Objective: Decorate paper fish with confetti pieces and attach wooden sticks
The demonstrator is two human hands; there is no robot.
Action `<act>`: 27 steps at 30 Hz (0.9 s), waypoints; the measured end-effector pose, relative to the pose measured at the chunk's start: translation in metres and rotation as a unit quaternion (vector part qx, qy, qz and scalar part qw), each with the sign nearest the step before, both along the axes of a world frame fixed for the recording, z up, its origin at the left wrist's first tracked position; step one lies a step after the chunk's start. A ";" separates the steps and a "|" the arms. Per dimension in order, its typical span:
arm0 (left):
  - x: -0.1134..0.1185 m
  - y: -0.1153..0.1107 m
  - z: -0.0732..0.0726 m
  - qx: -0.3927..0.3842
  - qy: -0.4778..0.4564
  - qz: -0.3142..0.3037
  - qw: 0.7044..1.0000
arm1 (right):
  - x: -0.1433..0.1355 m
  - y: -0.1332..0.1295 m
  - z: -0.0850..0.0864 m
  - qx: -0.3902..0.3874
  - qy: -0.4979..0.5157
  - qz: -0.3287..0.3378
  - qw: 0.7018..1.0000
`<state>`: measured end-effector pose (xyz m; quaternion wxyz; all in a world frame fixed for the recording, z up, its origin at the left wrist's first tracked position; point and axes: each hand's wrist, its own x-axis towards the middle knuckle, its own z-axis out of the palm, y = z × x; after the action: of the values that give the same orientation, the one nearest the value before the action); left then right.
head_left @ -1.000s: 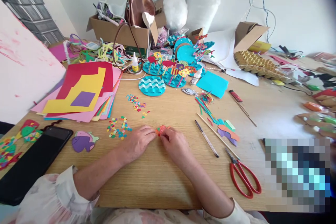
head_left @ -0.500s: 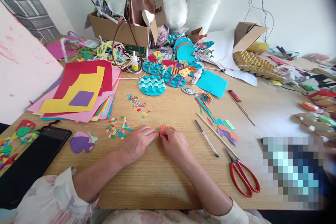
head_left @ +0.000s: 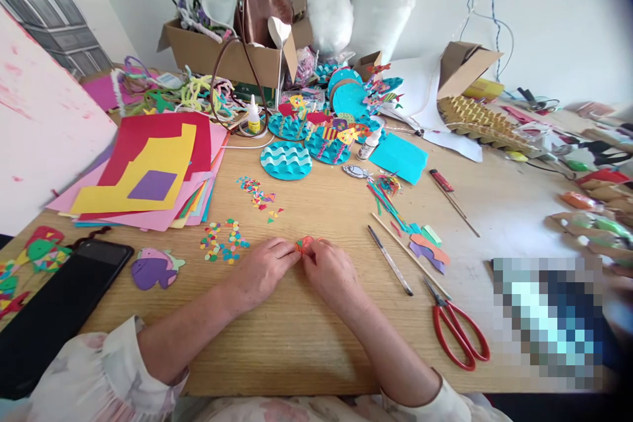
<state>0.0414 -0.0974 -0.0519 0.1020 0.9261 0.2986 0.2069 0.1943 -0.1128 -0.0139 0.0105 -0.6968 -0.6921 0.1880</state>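
Observation:
A small orange paper cutout [head_left: 305, 242] with a bit of green on it lies between my hands on the table, mostly covered by fingers. My left hand [head_left: 264, 267] pinches its left edge, the fingers pressed together. From the other side, the bent fingers of my right hand [head_left: 332, 268] press on the same cutout. Left of my hands are scattered coloured paper dots [head_left: 225, 241]. Behind those lie tiny paper triangles [head_left: 257, 192]. To the right are a pen [head_left: 390, 260], a thin wooden stick [head_left: 410, 256] and red-handled scissors [head_left: 459, 330].
A stack of coloured paper [head_left: 143, 165] lies at left, with purple fish cutouts [head_left: 157, 268] and a black phone [head_left: 64, 310] nearer. Blue wave-patterned discs [head_left: 285, 160], a glue bottle [head_left: 254, 115] and a cardboard box [head_left: 222, 59] stand at the back. Paper strips [head_left: 390, 208] lie right.
Both hands stay in nearly the same place on the orange cutout. Only a slight shift of the camera view shows.

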 end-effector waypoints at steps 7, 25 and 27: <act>0.000 0.000 -0.002 -0.006 0.019 -0.003 1.000 | -0.002 0.002 0.004 -0.003 -0.013 0.007 1.000; 0.000 -0.001 0.001 0.002 0.030 0.001 1.000 | 0.014 -0.004 0.005 0.048 0.054 0.019 0.997; 0.000 -0.002 0.001 -0.001 0.023 0.003 1.000 | 0.014 -0.009 0.007 0.055 0.063 0.034 0.996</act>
<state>0.0409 -0.0991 -0.0513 0.0957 0.9296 0.3036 0.1857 0.2082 -0.1217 -0.0067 0.0861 -0.6581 -0.7225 0.1938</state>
